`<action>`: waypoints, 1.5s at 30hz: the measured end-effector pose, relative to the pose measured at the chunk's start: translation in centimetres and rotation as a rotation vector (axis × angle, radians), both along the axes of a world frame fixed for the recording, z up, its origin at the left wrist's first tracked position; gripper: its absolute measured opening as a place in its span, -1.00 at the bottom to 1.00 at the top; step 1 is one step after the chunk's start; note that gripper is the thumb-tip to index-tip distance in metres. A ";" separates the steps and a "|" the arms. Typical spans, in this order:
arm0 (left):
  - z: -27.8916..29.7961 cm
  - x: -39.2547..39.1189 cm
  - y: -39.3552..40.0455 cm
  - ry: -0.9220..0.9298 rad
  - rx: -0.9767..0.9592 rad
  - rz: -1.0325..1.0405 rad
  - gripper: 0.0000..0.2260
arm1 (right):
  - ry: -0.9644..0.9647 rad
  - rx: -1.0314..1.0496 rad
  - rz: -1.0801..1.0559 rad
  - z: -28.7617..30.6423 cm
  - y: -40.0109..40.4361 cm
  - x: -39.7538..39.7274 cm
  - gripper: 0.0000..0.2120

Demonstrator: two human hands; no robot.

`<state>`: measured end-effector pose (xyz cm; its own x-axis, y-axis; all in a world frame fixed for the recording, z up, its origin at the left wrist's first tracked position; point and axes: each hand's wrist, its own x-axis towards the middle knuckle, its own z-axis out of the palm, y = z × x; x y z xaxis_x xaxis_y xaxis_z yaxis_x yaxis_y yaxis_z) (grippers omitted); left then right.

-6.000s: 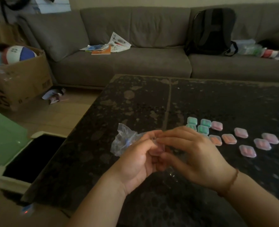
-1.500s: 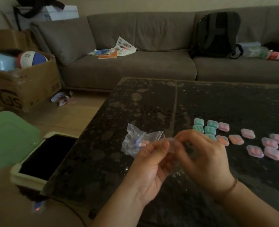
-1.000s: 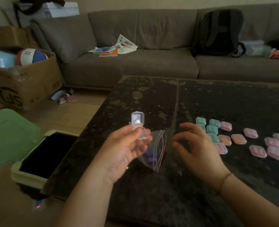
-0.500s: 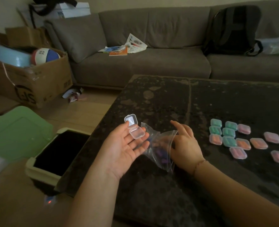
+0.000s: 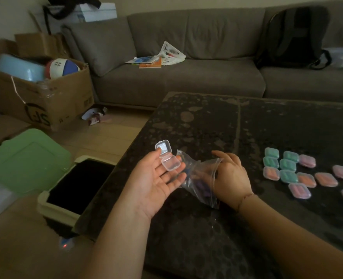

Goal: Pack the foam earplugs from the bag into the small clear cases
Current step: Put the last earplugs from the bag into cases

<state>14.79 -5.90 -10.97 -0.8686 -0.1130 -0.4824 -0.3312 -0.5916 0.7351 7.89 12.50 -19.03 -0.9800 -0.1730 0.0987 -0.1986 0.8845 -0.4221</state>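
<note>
Left hand (image 5: 154, 178) cradles open clear case (image 5: 167, 158); right hand (image 5: 230, 175) in bag (image 5: 198, 178).

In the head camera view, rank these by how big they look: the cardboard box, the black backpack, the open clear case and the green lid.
1. cardboard box, though it is cut off at the left edge
2. green lid, nearer the camera, so close to the box
3. black backpack
4. open clear case, held in the left hand

Roughly 12 filled cases (image 5: 287, 164), 1 open case (image 5: 167, 159).
</note>
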 end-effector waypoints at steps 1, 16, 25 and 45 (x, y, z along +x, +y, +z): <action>0.0 0.0 0.0 -0.001 0.000 -0.002 -0.63 | -0.026 0.000 -0.017 0.0 -0.2 -0.1 -0.47; -0.9 1.1 3.9 -0.014 -0.051 -0.192 -0.67 | 0.089 -0.066 -0.012 5.4 6.5 6.3 -0.85; -1.2 1.8 6.2 -0.028 0.008 -0.305 -0.67 | 0.289 -0.141 0.038 5.6 2.4 8.0 -0.76; -1.1 0.0 3.0 -0.038 0.011 -0.031 -0.67 | 0.165 -0.014 -0.042 1.8 4.3 4.5 -0.83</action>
<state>14.80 -2.92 -12.05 -0.8527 -0.0807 -0.5161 -0.3772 -0.5883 0.7153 12.36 16.78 -17.20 -0.9565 -0.1295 0.2614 -0.2294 0.8876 -0.3994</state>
